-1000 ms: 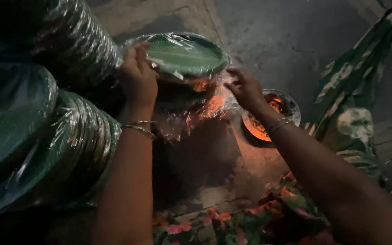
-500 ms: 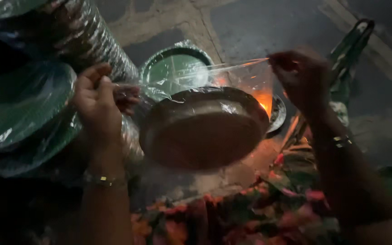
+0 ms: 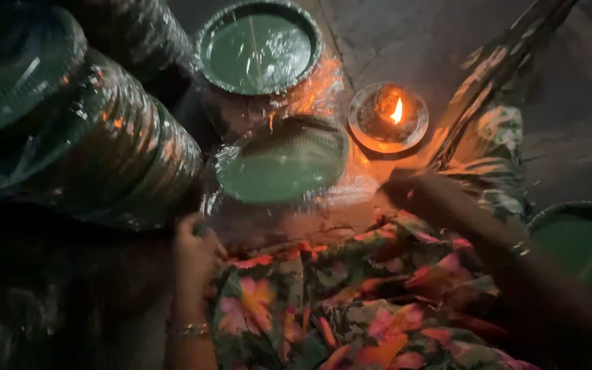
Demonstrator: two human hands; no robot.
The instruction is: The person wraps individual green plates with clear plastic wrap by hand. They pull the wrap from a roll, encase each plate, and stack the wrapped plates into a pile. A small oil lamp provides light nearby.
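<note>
Down low, the left hand [image 3: 196, 257] rests curled against the flowered cloth [image 3: 351, 308]; the blurred right hand [image 3: 405, 188] reaches forward, fingers unclear. Between them, slightly ahead, lies the wrapped green plate [image 3: 282, 161].

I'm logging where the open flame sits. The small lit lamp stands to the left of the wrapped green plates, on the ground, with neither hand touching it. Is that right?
Not quite. In the head view the lit lamp stands to the right of the wrapped green plates, not the left. It is on the ground, and neither the left hand nor the right hand touches it.
</note>
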